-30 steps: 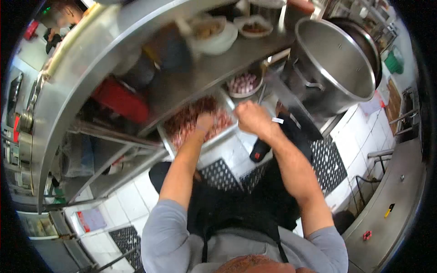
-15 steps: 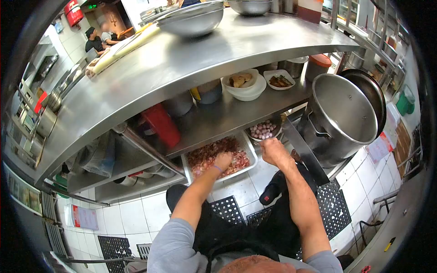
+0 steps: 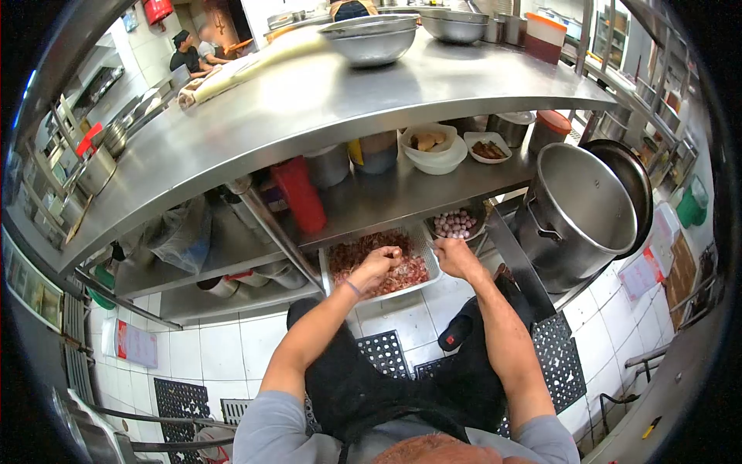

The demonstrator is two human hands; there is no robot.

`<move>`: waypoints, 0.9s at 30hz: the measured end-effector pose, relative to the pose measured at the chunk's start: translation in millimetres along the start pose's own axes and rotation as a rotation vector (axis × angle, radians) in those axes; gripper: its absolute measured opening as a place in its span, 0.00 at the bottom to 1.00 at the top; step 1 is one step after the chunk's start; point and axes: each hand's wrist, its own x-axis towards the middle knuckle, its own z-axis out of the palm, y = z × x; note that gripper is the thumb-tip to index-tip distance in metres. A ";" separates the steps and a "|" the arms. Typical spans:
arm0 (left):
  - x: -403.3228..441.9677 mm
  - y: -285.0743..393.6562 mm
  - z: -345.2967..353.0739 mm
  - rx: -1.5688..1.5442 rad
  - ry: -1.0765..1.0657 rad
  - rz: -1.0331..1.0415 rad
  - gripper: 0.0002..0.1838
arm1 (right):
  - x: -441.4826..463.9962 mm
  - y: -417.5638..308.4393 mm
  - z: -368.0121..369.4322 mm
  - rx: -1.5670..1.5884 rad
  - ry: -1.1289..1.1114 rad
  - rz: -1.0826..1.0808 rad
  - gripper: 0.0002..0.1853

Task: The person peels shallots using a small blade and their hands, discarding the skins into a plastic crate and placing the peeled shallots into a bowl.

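Below the lower shelf, a white rectangular tray (image 3: 380, 295) holds loose, chopped-looking red and pink meat (image 3: 406, 277). Over the meat is my left hand (image 3: 374, 265), fingers curled closed; what they hold, if anything, is too small to tell. My right hand (image 3: 457, 258) is closed by the tray's right rim, just in front of a dark bowl (image 3: 479, 226). Its fingertips are hidden from this angle, so I cannot tell whether it grips the rim. Several small pale pinkish balls (image 3: 454, 224) fill the bowl.
A steel counter (image 3: 309, 124) spans the front, carrying metal bowls (image 3: 369, 46). On the shelf underneath are a red container (image 3: 308, 195), white bowls (image 3: 430, 151) and a small dish (image 3: 488, 148). A tall steel pot (image 3: 576, 209) stands at the right. Two people (image 3: 197, 56) are far left.
My left hand has lifted from within the meat to above it, fingers now curled. My right hand has shifted slightly left, closer to the tray's rim. The view has tilted a little.
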 end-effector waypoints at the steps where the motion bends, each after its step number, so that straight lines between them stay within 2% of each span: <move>1: -0.6 -5.4 -10.2 -0.092 -0.041 0.016 0.09 | 1.8 -0.3 5.4 0.020 0.030 -0.087 0.07; 2: -2.1 -12.4 -20.7 -0.185 -0.078 0.033 0.09 | 2.4 -1.1 10.7 0.085 0.021 -0.056 0.07; 4: -24.5 -1.6 -25.1 -0.224 0.050 0.024 0.09 | 5.0 -10.5 21.9 0.212 -0.002 0.007 0.08; 7: -33.0 1.2 -33.2 -0.358 0.200 0.072 0.08 | 4.8 -27.3 37.8 0.593 -0.133 0.260 0.09; 9: -30.4 2.6 -42.3 -0.473 0.163 0.046 0.11 | 4.5 -45.0 41.2 0.798 -0.198 0.391 0.10; 11: -28.4 0.5 -47.0 -0.553 0.174 0.041 0.17 | 8.0 -48.9 49.3 0.846 -0.197 0.475 0.12; 13: -27.5 2.1 -49.0 -0.513 0.210 0.052 0.16 | 11.2 -54.2 51.2 0.862 -0.181 0.545 0.18; 16: -25.0 1.7 -49.7 -0.505 0.283 0.092 0.15 | 11.2 -55.5 44.7 1.052 -0.232 0.652 0.21; 18: -25.7 0.2 -45.3 -0.556 0.327 0.129 0.13 | 11.7 -60.2 44.0 1.101 -0.209 0.658 0.21; 21: -27.1 5.2 -37.6 -0.679 0.207 0.119 0.12 | 15.6 -52.1 55.0 1.137 -0.201 0.631 0.21; 24: -31.9 11.3 -33.0 -0.649 0.179 0.084 0.10 | 16.1 -45.9 65.0 1.165 -0.208 0.549 0.21; 27: -25.5 8.1 -41.5 -0.647 0.030 0.106 0.09 | 15.7 -56.6 65.0 1.215 -0.211 0.494 0.20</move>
